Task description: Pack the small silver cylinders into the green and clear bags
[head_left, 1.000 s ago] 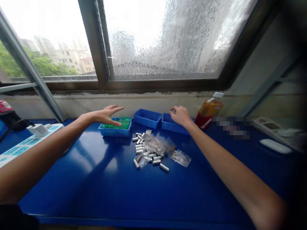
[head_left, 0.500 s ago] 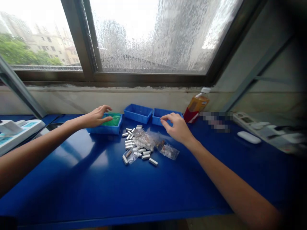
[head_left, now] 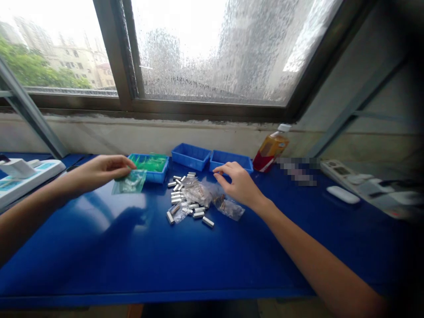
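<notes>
My left hand (head_left: 102, 172) is closed on the edge of a small green see-through plastic bag (head_left: 130, 182), which hangs in front of a blue bin (head_left: 155, 177) lined with green bags (head_left: 150, 162). My right hand (head_left: 236, 181) is above the table, just in front of the right blue bin (head_left: 232, 155). Its thumb and forefinger are pinched together; anything between them is too small to make out. Between the hands lies a pile of silver metal cylinders (head_left: 198, 215) and clear plastic bags (head_left: 198, 193). Another clear bag (head_left: 233, 210) with copper-coloured pieces lies below my right hand.
Another blue bin (head_left: 191, 157) stands at the back by the wall. A drink bottle (head_left: 270, 148) leans at the back right, near a white oval object (head_left: 342, 194) and a power strip (head_left: 351, 174). At the far left lies a white power strip (head_left: 29, 176).
My left hand has moved left and toward me from the green-lined bin, now with a green bag in it. My right hand has shifted slightly left and down, its fingers still pinched.
</notes>
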A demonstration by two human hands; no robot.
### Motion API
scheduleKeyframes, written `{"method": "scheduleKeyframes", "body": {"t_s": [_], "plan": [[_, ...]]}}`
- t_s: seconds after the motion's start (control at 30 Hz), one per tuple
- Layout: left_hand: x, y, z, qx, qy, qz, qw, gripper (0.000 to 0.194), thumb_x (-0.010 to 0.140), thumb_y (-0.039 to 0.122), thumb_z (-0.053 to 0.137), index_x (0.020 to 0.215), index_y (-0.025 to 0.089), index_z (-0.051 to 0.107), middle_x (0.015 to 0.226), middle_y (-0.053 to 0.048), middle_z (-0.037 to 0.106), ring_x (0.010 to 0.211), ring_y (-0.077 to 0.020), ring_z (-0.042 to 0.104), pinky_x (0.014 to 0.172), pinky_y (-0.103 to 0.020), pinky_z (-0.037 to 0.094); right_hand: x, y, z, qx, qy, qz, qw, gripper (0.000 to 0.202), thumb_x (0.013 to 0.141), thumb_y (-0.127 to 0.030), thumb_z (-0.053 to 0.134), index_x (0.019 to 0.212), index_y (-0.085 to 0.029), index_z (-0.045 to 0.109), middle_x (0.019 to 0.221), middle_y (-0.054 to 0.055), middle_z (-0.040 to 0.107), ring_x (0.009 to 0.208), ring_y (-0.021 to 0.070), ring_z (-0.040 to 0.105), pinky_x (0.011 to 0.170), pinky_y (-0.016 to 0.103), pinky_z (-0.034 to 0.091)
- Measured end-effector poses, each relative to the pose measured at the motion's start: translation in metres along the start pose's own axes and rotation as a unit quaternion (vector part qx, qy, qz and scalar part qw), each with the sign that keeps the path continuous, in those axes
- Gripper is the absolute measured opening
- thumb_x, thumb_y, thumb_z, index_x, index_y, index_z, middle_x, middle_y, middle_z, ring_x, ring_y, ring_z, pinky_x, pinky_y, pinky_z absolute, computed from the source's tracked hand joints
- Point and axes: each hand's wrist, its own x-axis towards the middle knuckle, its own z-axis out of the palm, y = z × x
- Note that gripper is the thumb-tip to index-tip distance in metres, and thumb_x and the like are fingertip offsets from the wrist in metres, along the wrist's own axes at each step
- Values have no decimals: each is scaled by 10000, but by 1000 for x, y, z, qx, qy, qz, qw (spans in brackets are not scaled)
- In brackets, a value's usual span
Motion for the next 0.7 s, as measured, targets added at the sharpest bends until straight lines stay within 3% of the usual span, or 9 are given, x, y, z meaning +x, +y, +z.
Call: {"method": "scheduleKeyframes", "body": {"t_s": [0.03,0.07,0.17,0.23,0.27,0.37,0.43,0.53,0.7], "plan": [[-7,-10,3,26,-74,-2,997,331,750,458,479,902,208,634,728,-23,635,663,-185,589,580,-279,466,0,-1,0,1,-3,-5,1000,170,849,-250,488,863,-168,636,834,72,632,830,203,533,770,347,422],[-12,-20,5,80,-89,5,993,328,768,452,460,889,204,637,747,-35,631,701,-198,590,628,-300,474,-1,-1,1,1,-6,-12,1000,167,848,-248,488,860,-169,635,839,72,634,829,201,534,773,347,421],[-14,-34,10,303,83,44,948,396,782,488,452,944,177,637,960,-103,579,914,-265,541,828,-398,432,-2,-4,4,5,-10,-29,1000,166,847,-242,488,866,-168,636,855,74,634,836,197,535,791,345,416],[-4,-28,9,352,175,48,918,465,826,502,381,1036,150,600,1030,-124,533,1017,-271,490,912,-399,385,-2,-7,6,7,-9,-35,999,173,847,-240,485,873,-165,638,858,76,633,843,198,534,795,344,413],[5,-21,8,347,181,60,918,486,838,506,355,1073,143,578,1061,-125,518,1063,-261,468,943,-380,363,-2,-9,7,7,-9,-39,999,175,846,-241,486,872,-161,639,855,78,631,842,199,534,794,345,413],[36,1,9,332,108,73,934,582,840,534,301,1267,158,427,1173,-128,459,1181,-265,387,1004,-387,291,-2,-13,10,3,-10,-53,999,174,835,-241,498,869,-152,644,838,80,625,821,201,530,782,346,412],[55,9,12,345,11,51,937,663,800,580,334,1325,176,345,1243,-130,429,1211,-299,357,997,-413,279,-2,-14,10,-3,-10,-60,998,177,830,-242,504,876,-150,648,829,79,620,812,203,524,773,346,412],[76,13,14,334,-142,22,931,782,725,649,402,1343,180,300,1237,-131,468,1118,-288,459,933,-365,337,-3,-14,8,-11,-9,-58,998,189,837,-250,496,893,-153,648,837,76,617,824,204,517,772,342,411],[100,8,5,359,-166,-3,918,972,559,643,585,1379,238,256,1268,-141,441,1052,-300,512,869,-346,383,-5,-13,6,-23,-4,-52,998,204,850,-272,482,900,-162,646,842,73,607,840,200,509,776,330,407]]}}
